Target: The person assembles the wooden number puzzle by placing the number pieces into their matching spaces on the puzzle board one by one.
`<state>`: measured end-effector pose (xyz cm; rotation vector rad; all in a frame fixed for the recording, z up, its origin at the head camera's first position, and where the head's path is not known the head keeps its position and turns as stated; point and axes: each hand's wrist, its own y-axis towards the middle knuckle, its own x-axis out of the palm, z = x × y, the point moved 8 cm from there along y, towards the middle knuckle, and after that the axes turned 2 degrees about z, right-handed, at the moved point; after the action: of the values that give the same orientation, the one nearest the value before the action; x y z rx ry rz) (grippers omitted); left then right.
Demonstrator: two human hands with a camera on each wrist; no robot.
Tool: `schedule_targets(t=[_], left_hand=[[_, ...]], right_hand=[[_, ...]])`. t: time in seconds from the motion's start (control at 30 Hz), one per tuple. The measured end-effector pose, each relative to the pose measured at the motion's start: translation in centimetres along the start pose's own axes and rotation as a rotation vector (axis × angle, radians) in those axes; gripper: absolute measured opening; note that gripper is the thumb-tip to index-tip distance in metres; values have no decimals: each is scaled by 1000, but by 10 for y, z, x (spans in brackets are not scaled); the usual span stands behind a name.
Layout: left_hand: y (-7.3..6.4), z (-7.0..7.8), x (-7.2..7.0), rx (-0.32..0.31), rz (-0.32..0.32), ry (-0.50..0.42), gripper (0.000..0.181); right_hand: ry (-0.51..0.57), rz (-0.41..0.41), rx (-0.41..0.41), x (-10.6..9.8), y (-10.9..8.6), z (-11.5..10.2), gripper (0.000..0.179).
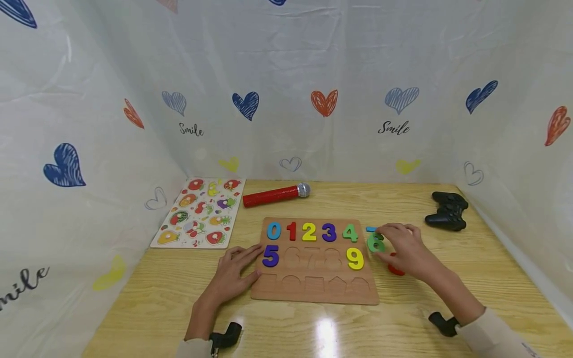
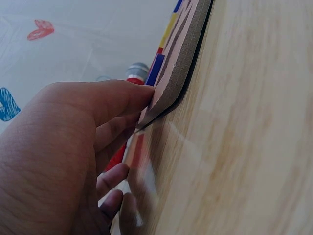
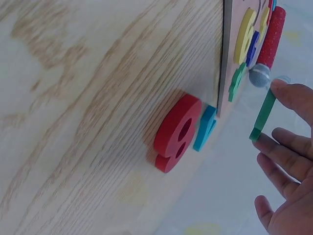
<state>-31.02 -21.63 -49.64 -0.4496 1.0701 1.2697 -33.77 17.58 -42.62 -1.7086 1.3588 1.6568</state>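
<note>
My right hand (image 1: 409, 251) pinches a green number 6 (image 1: 375, 243) between thumb and fingertips, just off the right edge of a wooden number board (image 1: 315, 293). In the right wrist view the green piece stands on edge, raised above the table. Below that hand lies a red number 8 (image 3: 177, 133), partly covered in the head view, with a blue number piece (image 3: 205, 128) beside it. Fingers extended, my left hand (image 1: 235, 271) touches the board's left edge. The board carries 0 to 5 and a yellow 9 (image 1: 355, 258); the 6, 7 and 8 recesses hold no pieces.
A fruit picture board (image 1: 201, 214) lies at the back left. Behind the number board is a red microphone (image 1: 273, 195), and a black game controller (image 1: 447, 211) sits at the back right. A white curtain (image 1: 286, 139) with hearts surrounds the wooden table (image 1: 268, 323).
</note>
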Motion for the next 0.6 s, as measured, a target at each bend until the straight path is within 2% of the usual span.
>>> schedule_targets(t=[0.2,0.6], left_hand=[[-1,3,-2,8,9,-9,56],[0,0,0,-23,-19,-10,57]], right_hand=[[27,-6,-29,4,4,-10,56],[40,-20,-62,11,12,-30,54]])
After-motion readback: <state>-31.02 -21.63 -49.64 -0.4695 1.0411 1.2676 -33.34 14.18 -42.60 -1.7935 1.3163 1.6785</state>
